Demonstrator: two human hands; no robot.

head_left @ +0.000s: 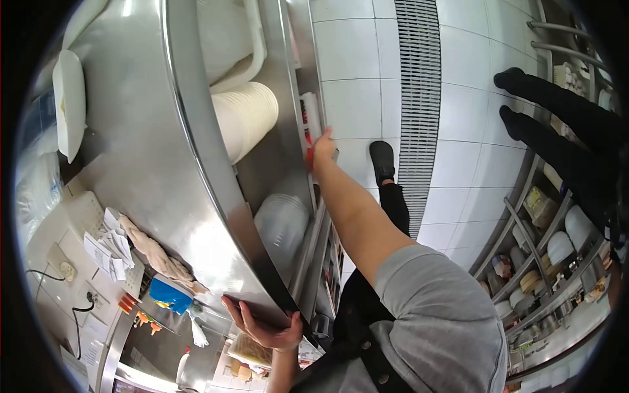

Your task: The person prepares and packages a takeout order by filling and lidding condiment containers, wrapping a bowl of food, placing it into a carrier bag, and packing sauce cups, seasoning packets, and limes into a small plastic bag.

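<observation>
My left hand (265, 331) rests on the corner of a steel counter (137, 131), fingers spread and thumb apart. It holds nothing that I can see. My right hand (323, 152) reaches down to the bottom shelf, beside a red-and-white package (308, 121). Its fingers are mostly hidden, so whether they grip the package cannot be made out. On the shelf above, a stack of cream-coloured bowls or cups (246, 118) lies on its side in view. Clear plastic containers (282, 226) are stacked closer to me.
Another person's dark-trousered legs (563, 105) stand at the right, before racks of bowls (560, 249). A slotted drain (419, 98) runs along the white tiled floor (347, 49). Paper slips (108, 252), a crumpled cloth (154, 249) and a blue packet (170, 293) lie past the counter.
</observation>
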